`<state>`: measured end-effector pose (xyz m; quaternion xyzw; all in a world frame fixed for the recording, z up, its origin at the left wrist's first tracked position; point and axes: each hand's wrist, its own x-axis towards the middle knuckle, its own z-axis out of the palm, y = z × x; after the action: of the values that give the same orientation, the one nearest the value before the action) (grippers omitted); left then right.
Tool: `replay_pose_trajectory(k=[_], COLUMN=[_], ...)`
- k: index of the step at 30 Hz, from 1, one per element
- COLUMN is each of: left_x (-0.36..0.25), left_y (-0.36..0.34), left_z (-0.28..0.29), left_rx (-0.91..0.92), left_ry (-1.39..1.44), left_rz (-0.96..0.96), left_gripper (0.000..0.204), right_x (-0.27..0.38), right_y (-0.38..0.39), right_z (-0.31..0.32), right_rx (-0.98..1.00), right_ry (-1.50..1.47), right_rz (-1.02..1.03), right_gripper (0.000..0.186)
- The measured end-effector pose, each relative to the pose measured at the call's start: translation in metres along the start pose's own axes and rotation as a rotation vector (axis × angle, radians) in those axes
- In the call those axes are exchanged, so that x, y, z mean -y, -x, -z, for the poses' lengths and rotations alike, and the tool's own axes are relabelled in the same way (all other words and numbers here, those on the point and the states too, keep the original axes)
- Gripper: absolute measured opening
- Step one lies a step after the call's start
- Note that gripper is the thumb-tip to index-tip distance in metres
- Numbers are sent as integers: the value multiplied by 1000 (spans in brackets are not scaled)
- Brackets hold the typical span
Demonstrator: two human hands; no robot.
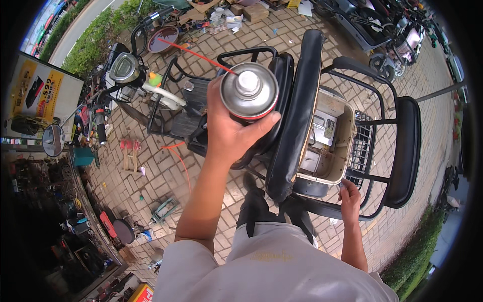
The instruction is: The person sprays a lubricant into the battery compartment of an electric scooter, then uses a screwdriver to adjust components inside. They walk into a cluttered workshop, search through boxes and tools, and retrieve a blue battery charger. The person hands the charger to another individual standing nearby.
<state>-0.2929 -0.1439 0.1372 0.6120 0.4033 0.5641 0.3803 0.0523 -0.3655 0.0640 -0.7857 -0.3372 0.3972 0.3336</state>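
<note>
held up closest to my face is a spray can [249, 93], silver-domed, with a pale cap on top and a thin red straw [211, 61] running from it toward the upper left. my left hand [226, 133] is wrapped around the can, thumb lying along its near right side, the other fingers curled at the left. a strip of red shows low on the can's body. my right hand [351, 200] is lower and off to the right, fingers bent, just beside the near right corner of a cream storage bin [343, 138]; whether it pinches anything or touches the bin, i cannot tell. a black seat [298, 116] stands tipped up along the bin's left side, and inside the bin i see a pale, metal-looking box [323, 128]. right of it are a wire basket [363, 133] and a black padded backrest [407, 151]. over on the left are a round mirror [53, 140] and a rounded display [124, 67]. on the paving [113, 176] below, an orange cord [173, 146] bends, and a small wooden frame [131, 146] with red at one end lies farther left.
</note>
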Motion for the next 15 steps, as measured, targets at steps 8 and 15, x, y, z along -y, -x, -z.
replay_pose_trajectory(k=[8, 15], left_x=[34, -58], left_y=[232, 479], left_z=[168, 142], left_rx=[-480, -760], left_ry=[-312, -582], left_rz=[443, 843], left_gripper=[66, 67], right_x=[93, 105], right_y=[5, 49], right_z=[-76, -160], right_rx=[171, 698], right_ry=[-113, -164], right_rz=[327, 499], right_gripper=[30, 27])
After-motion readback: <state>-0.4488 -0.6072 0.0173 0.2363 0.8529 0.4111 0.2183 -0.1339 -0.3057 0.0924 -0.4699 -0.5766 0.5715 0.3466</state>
